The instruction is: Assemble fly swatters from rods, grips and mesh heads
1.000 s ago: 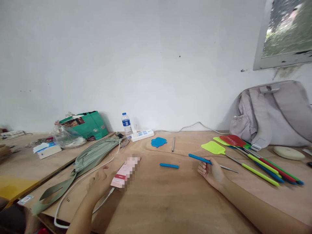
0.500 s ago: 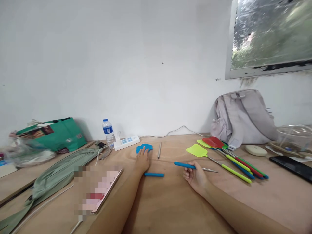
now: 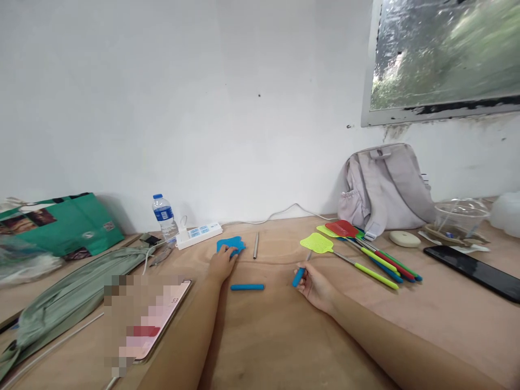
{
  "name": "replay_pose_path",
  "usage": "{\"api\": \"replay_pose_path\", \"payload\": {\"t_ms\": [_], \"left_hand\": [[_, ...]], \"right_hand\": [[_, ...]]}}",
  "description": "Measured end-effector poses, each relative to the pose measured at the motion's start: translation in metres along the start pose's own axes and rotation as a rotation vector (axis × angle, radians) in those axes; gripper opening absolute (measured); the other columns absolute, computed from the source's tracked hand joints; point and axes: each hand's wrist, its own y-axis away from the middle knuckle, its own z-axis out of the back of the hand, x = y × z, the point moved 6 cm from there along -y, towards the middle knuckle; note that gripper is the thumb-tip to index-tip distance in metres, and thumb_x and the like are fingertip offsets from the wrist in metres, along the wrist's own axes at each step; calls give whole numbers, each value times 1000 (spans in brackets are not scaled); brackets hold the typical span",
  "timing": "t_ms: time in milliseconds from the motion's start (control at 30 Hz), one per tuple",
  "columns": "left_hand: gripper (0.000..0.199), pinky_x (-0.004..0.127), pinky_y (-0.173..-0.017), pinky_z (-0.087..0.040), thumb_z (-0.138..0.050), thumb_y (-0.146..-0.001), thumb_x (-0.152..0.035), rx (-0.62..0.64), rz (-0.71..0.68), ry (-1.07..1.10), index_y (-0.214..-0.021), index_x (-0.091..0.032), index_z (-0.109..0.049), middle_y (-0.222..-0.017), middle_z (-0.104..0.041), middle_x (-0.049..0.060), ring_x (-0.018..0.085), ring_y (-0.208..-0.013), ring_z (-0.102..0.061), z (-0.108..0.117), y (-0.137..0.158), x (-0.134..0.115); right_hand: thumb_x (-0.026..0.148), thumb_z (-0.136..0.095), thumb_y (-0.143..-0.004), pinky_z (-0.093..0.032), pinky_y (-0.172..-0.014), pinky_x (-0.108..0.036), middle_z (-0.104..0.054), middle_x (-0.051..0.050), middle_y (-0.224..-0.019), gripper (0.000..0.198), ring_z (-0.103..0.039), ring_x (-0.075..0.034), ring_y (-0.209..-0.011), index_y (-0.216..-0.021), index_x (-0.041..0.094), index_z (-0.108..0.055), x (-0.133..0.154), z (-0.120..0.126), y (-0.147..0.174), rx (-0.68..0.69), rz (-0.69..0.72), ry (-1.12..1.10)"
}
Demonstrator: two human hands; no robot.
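Your right hand (image 3: 317,287) is closed around a blue handle (image 3: 298,277), near end tipped toward you and left; a thin metal shaft (image 3: 309,255) shows beyond the fingers. Your left hand (image 3: 221,264) has its fingers on the blue swatter head (image 3: 228,242), which lies on the wooden table (image 3: 260,346); can't tell if they pinch it or just rest there. Loose blue tube (image 3: 247,287) lies crosswise between your hands. Silver rod (image 3: 255,246) sits just right of the swatter head, not touching. Yellow-green swatter (image 3: 317,244) lies beyond your right hand, beside a pile of swatters (image 3: 382,260). Power strip (image 3: 199,235) is behind your left hand, near the water bottle (image 3: 163,213).
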Motion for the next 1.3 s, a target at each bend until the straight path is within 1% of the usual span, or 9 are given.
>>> {"api": "replay_pose_path", "payload": {"t_ms": [233,367,467,600,700,767,900,967,1300], "left_hand": [[30,31,-76,-41,-28,-88,-20,-137,9,-21,-103,-16,-53,-105,-51,9,19,-85,-55,17,9,3],[29,35,-83,-37,-28,-84,-10,-241,12,-29,-101,-14,-52,-109,-50,13,23,-99,-49,31,20,-1],[29,36,-84,-34,-32,-82,-9,-399,-31,-58,-102,-13,-52,-104,-53,14,25,-99,-46,47,34,-15],[27,38,-77,-32,-34,-82,-12,-588,-103,-141,-98,-16,-55,-91,-56,11,24,-85,-47,72,62,-48],[26,37,-75,-30,-34,-84,-18,-578,-136,-125,-98,-17,-56,-88,-55,9,23,-81,-45,89,78,-74],[25,37,-74,-30,-38,-84,-31,-535,-141,-81,-93,-19,-57,-86,-53,9,23,-81,-44,97,84,-87],[36,36,-73,-31,-45,-76,-51,-378,-226,12,-90,-20,-57,-87,-51,7,23,-82,-45,98,87,-109],[37,36,-74,-31,-46,-74,-53,-336,-255,40,-88,-20,-57,-87,-50,7,24,-84,-45,95,86,-115],[26,34,-73,-32,-48,-74,-44,-324,-238,77,-85,-21,-54,-85,-49,5,22,-83,-45,88,84,-113]], "right_hand": [[17,-59,-59,-23,-34,-16,-45,8,-44,19,-34,-3,-34,-59,18,-40,4,-2,0,88,65,110],[18,-64,-55,-22,-34,-17,-45,9,-44,28,-34,-4,-33,-61,20,-37,6,-6,4,103,117,182],[24,-68,-55,-22,-34,-17,-46,10,-44,33,-34,-4,-33,-67,21,-37,10,-6,5,70,176,241],[38,-66,-61,-31,-39,-18,-47,10,-53,39,-44,-7,-43,-84,22,-40,27,-6,11,50,405,493],[47,-52,-73,-36,-42,-21,-47,8,-57,36,-46,-9,-45,-97,23,-39,37,-6,16,140,494,740],[46,-42,-80,-40,-46,-24,-51,5,-63,32,-49,-11,-48,-102,22,-40,45,-6,23,186,579,953],[38,-38,-84,-44,-72,-32,-60,-6,-95,28,-57,-19,-86,-104,21,-49,63,-8,41,200,849,1405],[35,-39,-84,-43,-76,-33,-61,-7,-100,27,-56,-20,-92,-102,21,-53,66,-12,47,222,906,1564],[32,-43,-82,-41,-69,-28,-64,-5,-86,20,-57,-18,-80,-89,20,-57,62,-24,58,263,965,1769]]}}
